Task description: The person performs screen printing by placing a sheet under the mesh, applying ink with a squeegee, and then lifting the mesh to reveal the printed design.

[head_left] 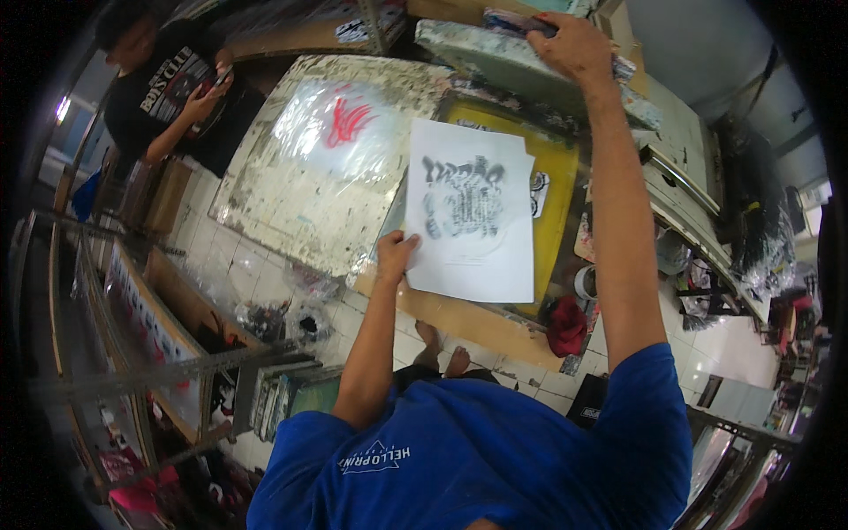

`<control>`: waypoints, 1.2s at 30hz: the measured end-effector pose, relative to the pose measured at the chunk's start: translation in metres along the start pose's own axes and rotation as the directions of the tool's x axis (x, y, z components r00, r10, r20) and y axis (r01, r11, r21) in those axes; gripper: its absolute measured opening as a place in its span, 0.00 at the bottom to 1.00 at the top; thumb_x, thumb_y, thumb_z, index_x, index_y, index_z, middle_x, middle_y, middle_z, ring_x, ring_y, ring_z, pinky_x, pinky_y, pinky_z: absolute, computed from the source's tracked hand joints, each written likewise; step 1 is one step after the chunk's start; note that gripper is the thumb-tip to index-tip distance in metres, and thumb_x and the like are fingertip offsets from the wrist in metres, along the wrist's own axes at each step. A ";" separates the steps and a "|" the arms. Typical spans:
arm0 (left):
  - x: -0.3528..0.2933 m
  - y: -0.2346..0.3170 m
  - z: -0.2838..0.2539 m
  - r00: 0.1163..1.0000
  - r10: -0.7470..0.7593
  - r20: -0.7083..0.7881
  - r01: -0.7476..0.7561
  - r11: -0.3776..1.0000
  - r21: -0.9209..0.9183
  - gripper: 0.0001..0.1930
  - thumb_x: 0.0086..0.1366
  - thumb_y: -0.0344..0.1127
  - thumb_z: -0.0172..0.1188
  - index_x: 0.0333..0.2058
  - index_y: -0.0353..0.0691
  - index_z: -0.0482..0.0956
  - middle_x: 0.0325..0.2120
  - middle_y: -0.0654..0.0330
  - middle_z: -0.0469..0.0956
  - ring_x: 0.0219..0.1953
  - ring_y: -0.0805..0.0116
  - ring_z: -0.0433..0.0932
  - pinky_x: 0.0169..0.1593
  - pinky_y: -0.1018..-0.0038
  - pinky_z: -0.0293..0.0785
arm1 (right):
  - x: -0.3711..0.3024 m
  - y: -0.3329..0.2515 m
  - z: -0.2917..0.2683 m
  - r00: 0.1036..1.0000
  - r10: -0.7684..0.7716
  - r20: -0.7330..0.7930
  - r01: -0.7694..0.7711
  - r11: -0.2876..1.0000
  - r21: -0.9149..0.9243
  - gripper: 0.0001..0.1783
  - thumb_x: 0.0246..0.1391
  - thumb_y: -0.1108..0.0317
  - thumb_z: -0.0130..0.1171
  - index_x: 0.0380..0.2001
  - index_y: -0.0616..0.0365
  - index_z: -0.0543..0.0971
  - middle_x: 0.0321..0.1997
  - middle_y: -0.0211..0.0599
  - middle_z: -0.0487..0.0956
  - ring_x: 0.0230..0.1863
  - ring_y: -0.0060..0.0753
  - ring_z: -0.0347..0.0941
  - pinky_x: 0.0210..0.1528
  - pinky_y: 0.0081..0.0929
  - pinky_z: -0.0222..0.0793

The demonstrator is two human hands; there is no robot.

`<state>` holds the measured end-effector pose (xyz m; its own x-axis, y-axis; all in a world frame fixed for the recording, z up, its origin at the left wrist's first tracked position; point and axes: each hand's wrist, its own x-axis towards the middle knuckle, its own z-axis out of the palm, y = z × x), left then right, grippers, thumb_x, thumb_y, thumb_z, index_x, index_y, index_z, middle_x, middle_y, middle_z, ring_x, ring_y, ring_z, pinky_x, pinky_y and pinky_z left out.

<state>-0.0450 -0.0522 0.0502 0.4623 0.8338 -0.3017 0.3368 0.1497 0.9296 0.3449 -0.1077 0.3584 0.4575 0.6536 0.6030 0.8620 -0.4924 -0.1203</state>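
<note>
My left hand (397, 255) pinches the left edge of white paper sheets (473, 269) printed with a blurry grey-black design. The sheets, more than one by their offset edges, lie over a yellow screen-printing frame (558, 237). Stretched far forward, my right hand (574, 51) is at the top of a paint-stained pale ledge (495, 55), its fingers closed about a small dark thing I cannot make out. Left of the paper, a stained pale board (327, 208) bears a clear plastic sheet (299, 124) with a red brush-like print.
Beyond the board on the left, a person in a black shirt (172, 93) holds a small device. A dark red cloth (566, 327) and a roll of tape (585, 283) sit at the frame's near right. Metal shelving (168, 375) stands at left; tiled floor (539, 375) lies below.
</note>
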 end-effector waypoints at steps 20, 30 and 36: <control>-0.372 -0.275 -0.169 0.615 -0.564 -0.551 0.233 0.798 -0.556 0.23 0.63 0.23 0.57 0.57 0.34 0.72 0.48 0.61 0.79 0.47 0.68 0.76 0.54 0.73 0.69 | 0.025 0.005 -0.002 0.980 0.019 0.198 -0.013 0.999 -0.035 0.35 0.49 0.40 0.53 0.57 0.46 0.78 0.53 0.49 0.80 0.56 0.53 0.75 0.59 0.43 0.67; -0.221 -0.286 -0.173 0.766 -0.434 -0.474 0.083 0.798 -0.597 0.13 0.65 0.24 0.55 0.48 0.35 0.78 0.38 0.63 0.80 0.37 0.72 0.77 0.45 0.74 0.72 | 0.033 0.003 -0.013 0.975 0.047 0.215 -0.034 0.998 -0.061 0.29 0.53 0.42 0.58 0.56 0.41 0.79 0.56 0.48 0.79 0.58 0.51 0.74 0.60 0.39 0.67; -0.119 -0.254 -0.188 0.719 -0.458 -0.523 0.047 0.783 -0.621 0.21 0.65 0.33 0.63 0.55 0.33 0.75 0.47 0.60 0.78 0.46 0.69 0.75 0.50 0.74 0.71 | 0.032 0.012 -0.015 0.979 0.061 0.197 -0.050 0.997 -0.061 0.28 0.51 0.45 0.59 0.53 0.44 0.81 0.54 0.49 0.80 0.56 0.51 0.75 0.58 0.40 0.69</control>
<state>-0.3395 -0.0892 -0.1100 -0.2514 0.8086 -0.5319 -0.2237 0.4861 0.8448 0.3666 -0.1015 0.3880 0.5432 0.7227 0.4275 0.8232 -0.5586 -0.1016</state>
